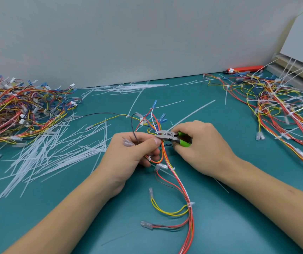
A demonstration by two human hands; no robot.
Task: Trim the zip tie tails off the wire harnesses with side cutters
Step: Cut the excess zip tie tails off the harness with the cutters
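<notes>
Head view: left hand (136, 151) pinches the wire harness (167, 162) above the desk (238, 226); right hand (200, 145) grips side cutters (167, 136) touching the harness. Blades straying from the zip tie tail (191, 114) could nick 1 wire.

A teal mat (238, 226) covers the work surface, meeting a pale grey wall (128, 37) at the back. Against that wall lies an orange-red tool (247, 68) — flat, long — near stacked pale boards (293, 70) at far right.

A teal matte worktop (238, 226) carries two heaps of multicoloured wire harnesses (15, 109), scattered white cut zip-tie tails (55, 153) and an orange flat tool (246, 68).
</notes>
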